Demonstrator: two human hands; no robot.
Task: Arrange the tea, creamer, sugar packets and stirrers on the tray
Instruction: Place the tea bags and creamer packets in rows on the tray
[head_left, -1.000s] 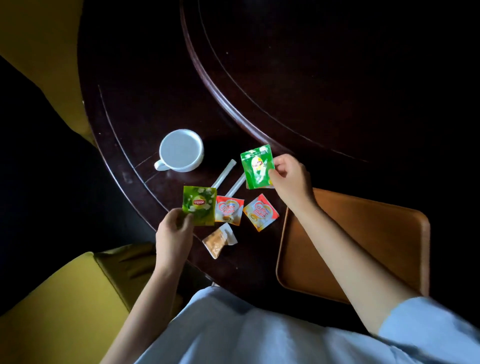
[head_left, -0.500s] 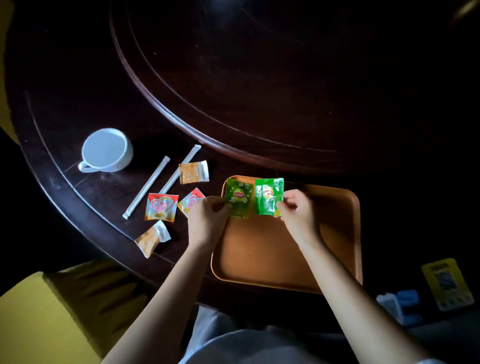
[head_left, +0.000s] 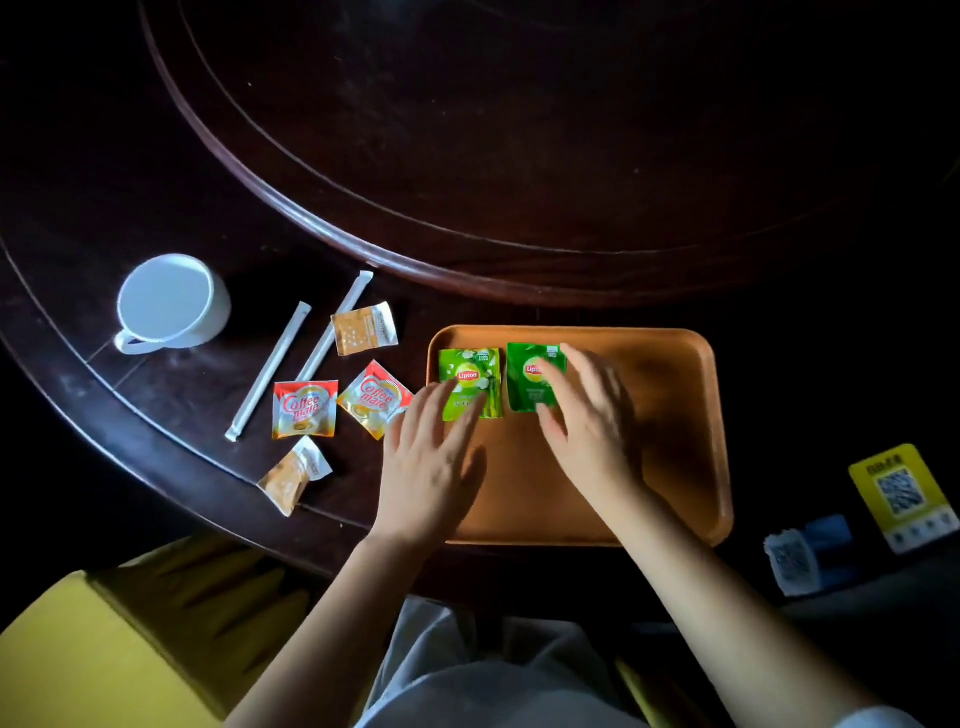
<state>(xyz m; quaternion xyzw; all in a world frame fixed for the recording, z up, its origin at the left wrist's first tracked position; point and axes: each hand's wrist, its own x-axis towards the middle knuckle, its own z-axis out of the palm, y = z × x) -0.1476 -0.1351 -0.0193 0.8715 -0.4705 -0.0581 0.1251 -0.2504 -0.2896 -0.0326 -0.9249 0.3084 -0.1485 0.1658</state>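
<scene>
Two green tea packets lie side by side at the far left of the brown tray: a lighter one and a darker one. My left hand rests flat with spread fingertips on the lighter packet's near edge. My right hand lies open over the darker packet's right side. Left of the tray on the dark table are two creamer packets, two brown sugar packets and two white wrapped stirrers.
A white cup stands at the left near the table's curved edge. A raised round inner table fills the back. A yellow QR card and a blue-white card sit at the right. A yellow chair is at lower left.
Both tea packets were carried from the table to the tray and laid down. My hands have let go of them and now lie flat and open over them.
</scene>
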